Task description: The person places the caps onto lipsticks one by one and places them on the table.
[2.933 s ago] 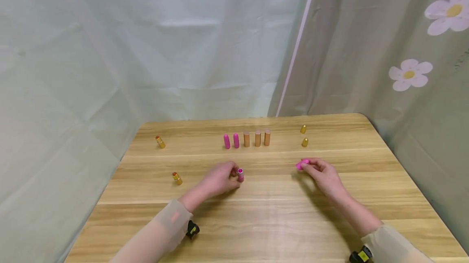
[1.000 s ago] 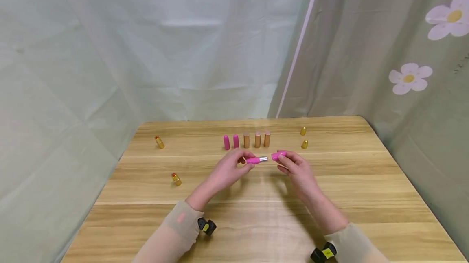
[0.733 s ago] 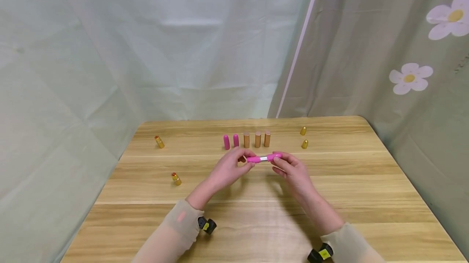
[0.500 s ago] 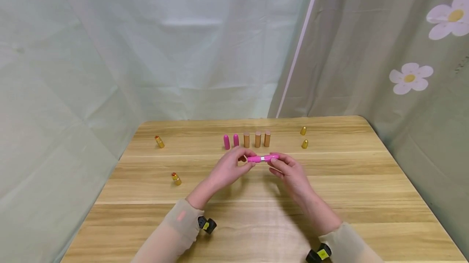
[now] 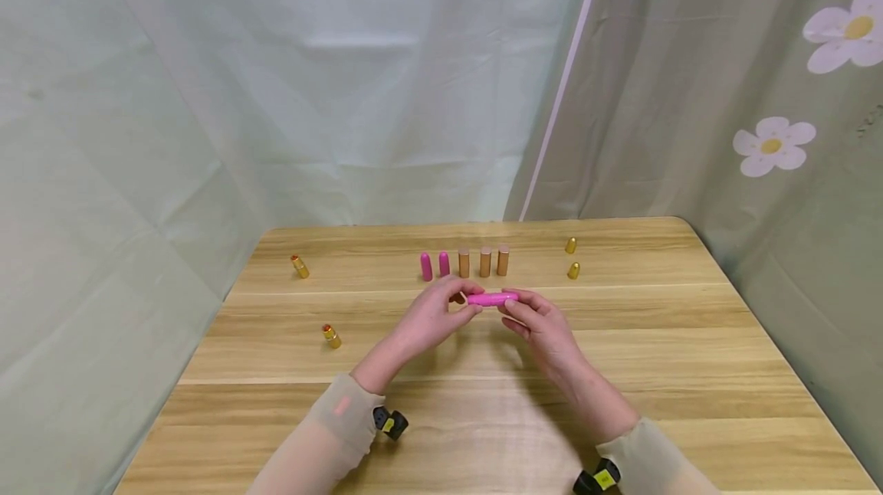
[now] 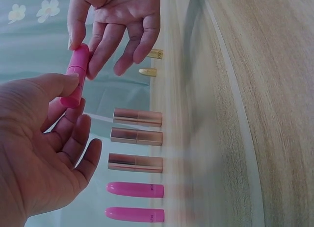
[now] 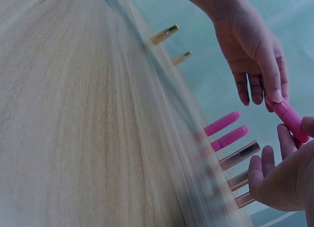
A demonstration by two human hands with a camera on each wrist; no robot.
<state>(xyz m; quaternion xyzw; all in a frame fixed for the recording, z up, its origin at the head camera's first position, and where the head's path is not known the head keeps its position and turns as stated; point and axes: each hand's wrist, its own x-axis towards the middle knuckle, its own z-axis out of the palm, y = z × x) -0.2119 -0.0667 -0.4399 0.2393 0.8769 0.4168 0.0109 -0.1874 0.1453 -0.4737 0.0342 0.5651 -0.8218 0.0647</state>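
A pink lipstick (image 5: 491,299) lies level in the air between my two hands, above the table's middle. Its cap meets its base, and no silver shows between them. My left hand (image 5: 436,313) pinches the base end between thumb and fingers. At the cap end, my right hand (image 5: 546,328) pinches with thumb and index finger. The left wrist view shows the same pink lipstick (image 6: 75,75) with the left thumb (image 6: 64,85) across its lower part. In the right wrist view, part of the lipstick (image 7: 290,118) is covered by fingers.
Behind my hands stand two capped pink lipsticks (image 5: 426,267) and three rose-gold lipsticks (image 5: 485,262) in a row. Two uncapped gold lipsticks (image 5: 332,336) stand at the left of the wooden table (image 5: 483,434). Two gold caps (image 5: 574,270) stand at the back right.
My hands have come together from apart. The right hand has moved left and slid the pink cap over the silver tube, which has gone from sight. The left hand has raised the base off the table.
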